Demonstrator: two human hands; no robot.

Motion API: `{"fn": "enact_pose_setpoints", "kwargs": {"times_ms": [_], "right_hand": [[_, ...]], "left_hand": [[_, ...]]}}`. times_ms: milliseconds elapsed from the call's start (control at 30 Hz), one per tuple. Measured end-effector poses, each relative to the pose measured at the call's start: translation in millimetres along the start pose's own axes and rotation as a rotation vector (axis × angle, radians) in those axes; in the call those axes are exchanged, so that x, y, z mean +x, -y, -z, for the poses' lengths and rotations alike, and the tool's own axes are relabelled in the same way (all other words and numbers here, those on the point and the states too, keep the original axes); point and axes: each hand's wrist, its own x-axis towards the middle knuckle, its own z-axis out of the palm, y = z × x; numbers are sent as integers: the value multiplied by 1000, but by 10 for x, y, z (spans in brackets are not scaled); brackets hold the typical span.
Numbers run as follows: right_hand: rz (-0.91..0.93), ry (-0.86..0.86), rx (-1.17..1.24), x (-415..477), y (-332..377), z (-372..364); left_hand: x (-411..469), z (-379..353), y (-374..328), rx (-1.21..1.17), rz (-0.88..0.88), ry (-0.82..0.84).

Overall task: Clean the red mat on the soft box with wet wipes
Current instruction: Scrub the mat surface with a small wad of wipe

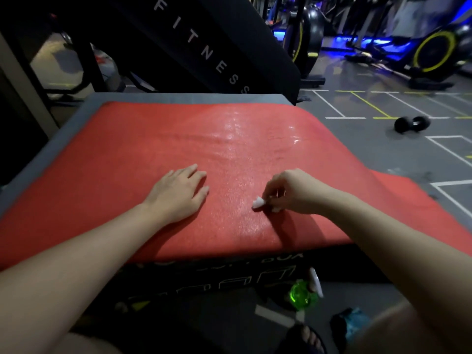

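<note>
A red mat (143,154) covers the top of a black soft box (229,279) with a grey rim. A glossy wet streak runs down the mat's middle right. My left hand (178,192) lies flat on the mat with straight fingers. To its right, my right hand (291,191) has curled fingers pinching a small crumpled white wet wipe (258,202) against the mat near the front edge.
On the floor in front of the box stand a green spray bottle (302,295) and a blue wipes pack (357,323), beside my sandalled foot (306,338). A black dumbbell (411,123) lies on the grey floor at right. Exercise bikes (431,49) stand behind.
</note>
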Motion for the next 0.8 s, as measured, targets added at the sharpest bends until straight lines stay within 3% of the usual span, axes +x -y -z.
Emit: {"fn": "enact_pose_setpoints", "kwargs": {"times_ms": [100, 167, 267, 400, 567, 667, 800], "right_hand": [[-3, -219, 18, 20, 5, -144], [-75, -263, 104, 2, 27, -194], [-118, -153, 118, -128, 56, -193], [1, -9, 13, -447, 101, -141], [43, 74, 104, -699, 53, -84], [62, 38, 153, -754, -17, -122], [181, -157, 49, -762, 16, -360]], "left_hand": [[-123, -5, -65, -22, 10, 10], [-183, 10, -120, -21, 12, 7], [-251, 40, -167, -14, 10, 16], [-337, 75, -233, -18, -3, 21], [-428, 135, -399, -49, -41, 35], [-511, 235, -582, -61, -145, 80], [-593, 242, -744, -29, -243, 303]]}}
